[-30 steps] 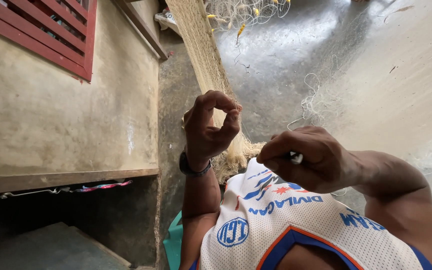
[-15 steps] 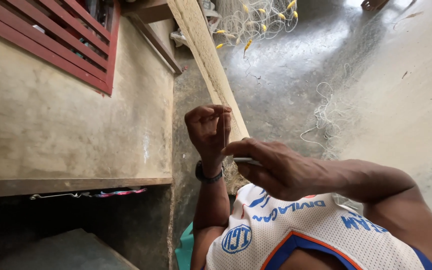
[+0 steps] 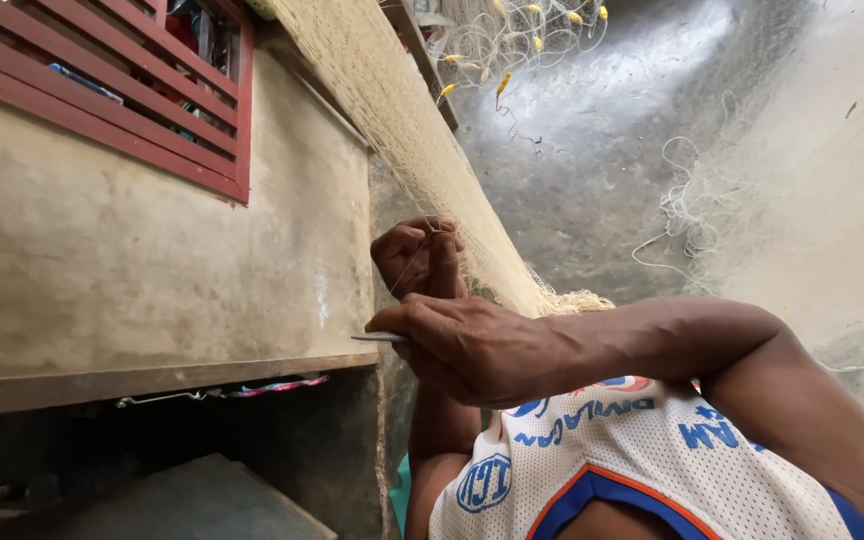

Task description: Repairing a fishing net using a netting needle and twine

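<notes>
While left hand [image 3: 417, 258] pinches net [image 3: 402, 120], right hand [image 3: 472, 345] crosses

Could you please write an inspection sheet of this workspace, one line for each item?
Surface: grey concrete floor, partly under loose mesh.
Job's things: pale net stretched tight; thin tool in the right hand.
Clutter: loose line on the floor; heaped net with yellow floats farther off.
Grippers: left hand pinches the net; right hand grips the tool, pointing at the wall.
Cables: nothing seen.
Surroundings: plaster wall, red shutter, wooden ledge.
</notes>
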